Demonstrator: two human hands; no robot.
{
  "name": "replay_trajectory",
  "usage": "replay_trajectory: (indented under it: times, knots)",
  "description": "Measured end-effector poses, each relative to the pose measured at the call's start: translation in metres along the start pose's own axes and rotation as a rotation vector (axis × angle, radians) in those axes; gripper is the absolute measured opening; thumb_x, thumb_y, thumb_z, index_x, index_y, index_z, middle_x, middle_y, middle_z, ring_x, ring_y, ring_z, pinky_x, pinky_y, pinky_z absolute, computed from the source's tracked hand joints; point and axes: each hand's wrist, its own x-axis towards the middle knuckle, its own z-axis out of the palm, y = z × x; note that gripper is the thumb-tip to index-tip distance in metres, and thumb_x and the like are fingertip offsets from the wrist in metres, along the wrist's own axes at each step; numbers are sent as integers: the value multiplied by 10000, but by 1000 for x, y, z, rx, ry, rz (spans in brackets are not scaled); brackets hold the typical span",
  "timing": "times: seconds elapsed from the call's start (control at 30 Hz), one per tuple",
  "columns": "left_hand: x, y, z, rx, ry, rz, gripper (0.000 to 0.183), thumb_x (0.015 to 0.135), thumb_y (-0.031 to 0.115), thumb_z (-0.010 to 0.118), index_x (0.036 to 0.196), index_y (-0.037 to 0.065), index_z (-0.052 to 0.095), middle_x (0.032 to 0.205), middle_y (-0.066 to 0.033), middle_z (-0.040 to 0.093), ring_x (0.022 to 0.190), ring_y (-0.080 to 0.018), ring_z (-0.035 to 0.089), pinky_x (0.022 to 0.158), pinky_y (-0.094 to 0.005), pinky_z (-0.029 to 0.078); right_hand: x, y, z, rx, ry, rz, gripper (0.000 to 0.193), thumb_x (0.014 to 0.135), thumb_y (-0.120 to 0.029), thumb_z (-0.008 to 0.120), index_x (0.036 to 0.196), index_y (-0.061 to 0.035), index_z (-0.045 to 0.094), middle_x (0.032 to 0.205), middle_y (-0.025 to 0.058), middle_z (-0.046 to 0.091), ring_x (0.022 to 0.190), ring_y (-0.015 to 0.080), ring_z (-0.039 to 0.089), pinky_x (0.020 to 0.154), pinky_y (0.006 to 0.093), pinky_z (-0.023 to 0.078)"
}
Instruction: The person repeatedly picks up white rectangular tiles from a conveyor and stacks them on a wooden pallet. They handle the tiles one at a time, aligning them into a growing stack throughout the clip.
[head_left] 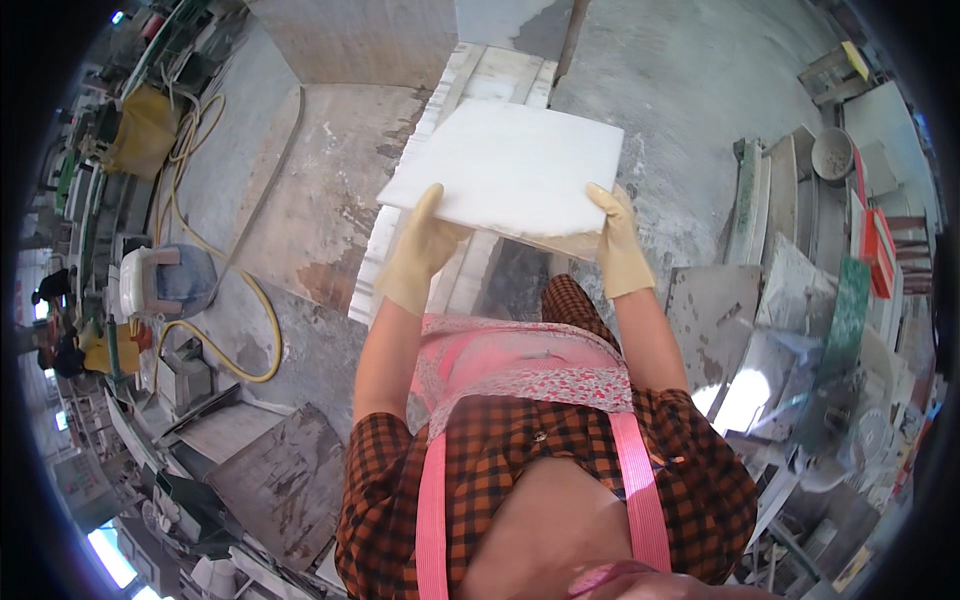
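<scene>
Between my two gloved hands is a flat white slab (520, 165) with straight edges, like a stone tile. My left hand (421, 252), in a cream rubber glove, grips its near left part with the thumb on top. At the near right corner, my right hand (622, 246) in a matching glove holds it the same way. The fingers of both hands are mostly hidden under the slab. Beyond and below it, a stack of white pieces (375, 262) with a ragged left side shows partly; the slab covers its middle.
Worn boards (335, 170) lie left of the stack. A yellow hose (272, 335) curls over the floor near a small stool (165, 280). To the right are a white bucket (832, 155), a red-orange crate (880, 255) and several leaning panels (710, 315).
</scene>
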Motion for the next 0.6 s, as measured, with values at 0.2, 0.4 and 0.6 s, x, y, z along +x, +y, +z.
replay_trajectory:
  times: [0.2,0.4,0.6]
  knots:
    - [120,43,16,102,156,174,441,942,151,570,1329,-30,461,1297,-168,583,1156,-290,610,951,-417,541,161,16,-8,91,-101,173,492,834,-123,663,1261,73,517,1184,165,632,1059,268,634,924,377,510]
    - [270,78,40,159,297,110,377,931,114,577,1268,-38,503,1209,-158,629,1071,-266,653,895,-403,577,311,11,-27,64,-97,336,490,849,-249,636,1230,49,563,1170,156,641,1061,260,631,912,368,508]
    - [372,100,49,232,357,44,396,934,124,571,1278,-55,494,1219,-174,624,1086,-272,649,955,-434,538,385,23,-40,110,47,482,520,856,-341,613,1229,21,582,1172,137,644,1061,245,628,905,362,501]
